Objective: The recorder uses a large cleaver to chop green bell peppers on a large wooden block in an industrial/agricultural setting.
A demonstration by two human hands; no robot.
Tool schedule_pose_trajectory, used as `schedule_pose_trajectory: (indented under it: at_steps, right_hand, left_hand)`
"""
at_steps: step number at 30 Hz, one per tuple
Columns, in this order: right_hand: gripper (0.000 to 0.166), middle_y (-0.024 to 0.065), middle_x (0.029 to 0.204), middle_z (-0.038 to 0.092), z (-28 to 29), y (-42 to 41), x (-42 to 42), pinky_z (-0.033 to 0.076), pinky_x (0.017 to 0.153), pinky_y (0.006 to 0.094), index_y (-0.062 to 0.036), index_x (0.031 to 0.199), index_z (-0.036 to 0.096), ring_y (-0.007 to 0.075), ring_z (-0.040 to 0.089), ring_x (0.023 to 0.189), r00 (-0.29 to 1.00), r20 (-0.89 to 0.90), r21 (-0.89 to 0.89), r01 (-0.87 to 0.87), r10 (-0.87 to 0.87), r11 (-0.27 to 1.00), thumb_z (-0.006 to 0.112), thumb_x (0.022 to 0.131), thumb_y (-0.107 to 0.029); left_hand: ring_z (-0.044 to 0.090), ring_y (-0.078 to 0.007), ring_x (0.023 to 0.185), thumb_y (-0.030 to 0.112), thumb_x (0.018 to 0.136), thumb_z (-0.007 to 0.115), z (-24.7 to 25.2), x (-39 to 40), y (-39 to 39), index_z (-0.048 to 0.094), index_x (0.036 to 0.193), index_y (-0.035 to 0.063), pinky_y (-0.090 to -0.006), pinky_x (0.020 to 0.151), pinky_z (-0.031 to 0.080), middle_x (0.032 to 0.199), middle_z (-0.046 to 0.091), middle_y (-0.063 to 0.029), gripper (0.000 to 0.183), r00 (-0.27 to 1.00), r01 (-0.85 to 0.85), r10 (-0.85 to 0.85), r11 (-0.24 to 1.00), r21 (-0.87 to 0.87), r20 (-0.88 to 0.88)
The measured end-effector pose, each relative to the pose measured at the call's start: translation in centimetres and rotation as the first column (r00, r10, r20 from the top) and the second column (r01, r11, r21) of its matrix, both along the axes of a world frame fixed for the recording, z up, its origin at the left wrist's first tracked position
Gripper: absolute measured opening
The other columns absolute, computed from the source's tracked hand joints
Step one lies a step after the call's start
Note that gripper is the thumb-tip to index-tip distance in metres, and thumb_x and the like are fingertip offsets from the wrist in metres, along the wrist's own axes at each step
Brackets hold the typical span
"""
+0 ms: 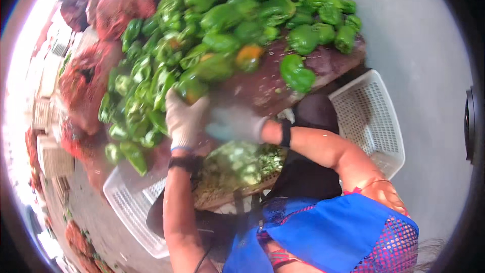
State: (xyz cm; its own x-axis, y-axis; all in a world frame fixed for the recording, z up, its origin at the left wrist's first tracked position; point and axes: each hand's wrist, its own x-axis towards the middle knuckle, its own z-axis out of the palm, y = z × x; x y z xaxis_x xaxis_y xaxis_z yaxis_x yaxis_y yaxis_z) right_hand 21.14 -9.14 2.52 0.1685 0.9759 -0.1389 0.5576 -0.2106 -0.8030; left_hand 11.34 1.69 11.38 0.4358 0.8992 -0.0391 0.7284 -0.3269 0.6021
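Note:
My left hand [186,119], in a whitish knit glove, has its thumb and fingers around a green pepper with an orange patch [191,90] at the near edge of the heap. Close beside it on the right is my right hand [240,123], gloved and smeared by motion. A bluish patch shows at its fingers; whether it holds anything is too blurred to tell. Beyond both hands spreads a big heap of green bell peppers [223,19] on a dark reddish work surface [254,87]. One pepper [297,72] lies apart near the surface's right edge.
Below my hands, between my legs, pale green pepper scraps and seeds [242,159] fill a container. White perforated plastic baskets stand at my right [373,117] and left [129,212]. Reddish sacks [85,79] line the heap's left side, with stacked pale crates [55,157] farther left.

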Motion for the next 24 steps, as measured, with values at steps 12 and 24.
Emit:
schedule_pose_trajectory:
  at_steps: [12,24]
  right_hand:
    - [0.076,0.0352,0.106,0.065,5.0,-2.3,2.8,0.048,0.095,0.0522,-0.005,0.14,0.046,0.0496,0.062,0.106,0.949,-0.257,0.197,0.239,-0.185,0.951,0.053,0.09,-0.063]
    - [0.075,0.0277,0.108,0.068,3.2,-2.7,1.5,0.05,0.092,0.051,-0.0089,0.142,0.046,0.0463,0.065,0.102,0.943,-0.283,0.032,0.194,-0.178,0.98,0.053,0.09,-0.062]
  left_hand:
    - [0.052,-0.0204,0.116,0.005,0.073,0.085,-4.8,-2.5,-2.6,0.035,0.138,0.0002,-0.0356,0.103,0.045,0.132,0.05,-0.0121,0.081,0.802,0.006,0.044,0.997,-0.081,0.596]
    - [0.057,-0.021,0.109,0.017,0.093,0.059,-3.9,-1.1,-4.6,0.045,0.139,-0.0012,-0.0339,0.096,0.046,0.125,0.057,-0.0106,0.052,0.553,0.319,0.298,0.787,-0.528,0.778]
